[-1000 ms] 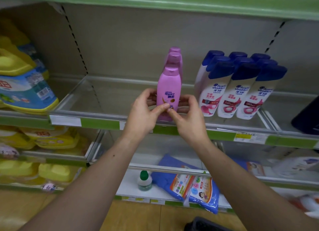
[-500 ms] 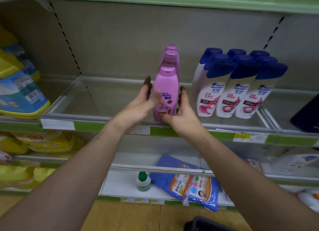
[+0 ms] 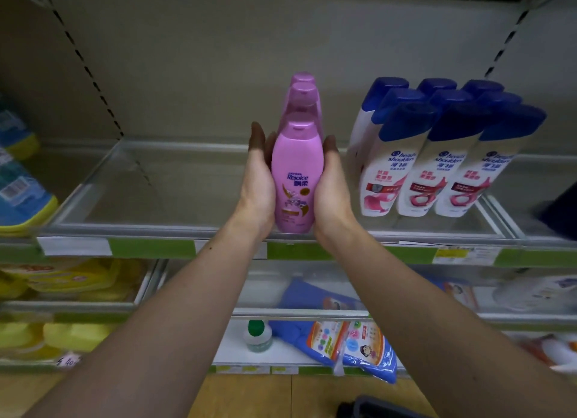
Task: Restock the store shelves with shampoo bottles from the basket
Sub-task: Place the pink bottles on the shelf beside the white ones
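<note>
Three pink Rejoice shampoo bottles [image 3: 296, 174] stand upright in a single file, front to back, on the middle shelf [image 3: 150, 249]. My left hand [image 3: 258, 180] lies flat against the left side of the front bottle, fingers straight and pointing toward the back. Against the bottle's right side my right hand [image 3: 331, 183] presses in the same way. The palms sandwich the row; neither hand curls round a bottle. The dark rim of the basket [image 3: 374, 408] shows at the bottom edge.
Several white Head & Shoulders bottles with blue caps [image 3: 437, 168] stand close on the right. Left of the pink row the clear shelf tray [image 3: 131, 193] holds nothing. Yellow and blue detergent packs [image 3: 22, 196] sit far left; blue refill pouches [image 3: 349, 339] lie below.
Both hands let go of the front bottle's label area and slid forward along its sides, fingers straightening. The camera moved closer to the shelf.
</note>
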